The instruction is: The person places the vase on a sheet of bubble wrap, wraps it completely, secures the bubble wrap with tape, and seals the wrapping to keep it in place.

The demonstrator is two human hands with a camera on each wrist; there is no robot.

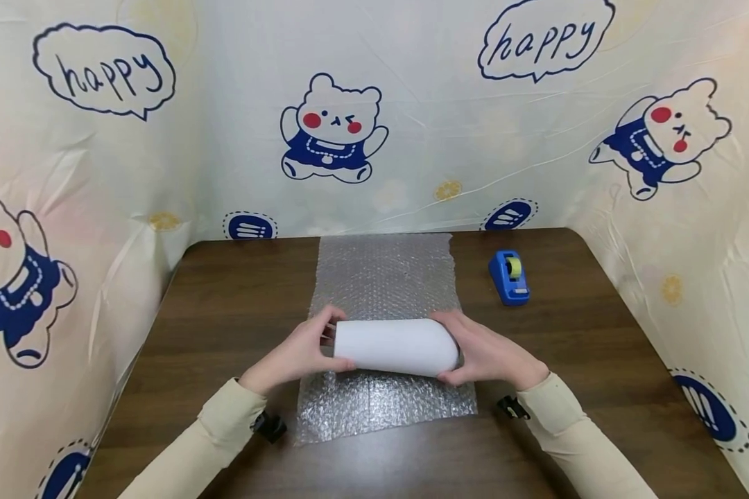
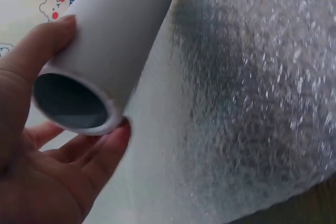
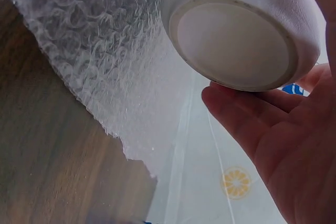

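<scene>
Nearest come the pale sleeves [image 1: 184,443] of the person, reaching in over the brown counter [image 1: 237,305]. Beyond the cuffs, both hands are closed on a white vase [image 1: 396,346] that lies on its side over the bubble wrap [image 1: 387,274]; whether its underside touches the sheet is hard to tell. The left grip [image 1: 304,352] pinches the open mouth end, thumb on the near side and fingers opposite; the right grip [image 1: 494,352] clasps the rounded base end the same way. The vase looks like ceramic: stiff, moderately heavy though hollow, smooth enough to slip, and liable to chip, above all at the thin rim. Its weight probably sits toward the base, so that end deserves firm support from below, with only light pressure at the mouth. The wrap seems light, soft and easily dragged, best taken by its edges. Farther off, to the right, stands a blue tape dispenser [image 1: 505,283], before a printed curtain [image 1: 225,132].
</scene>
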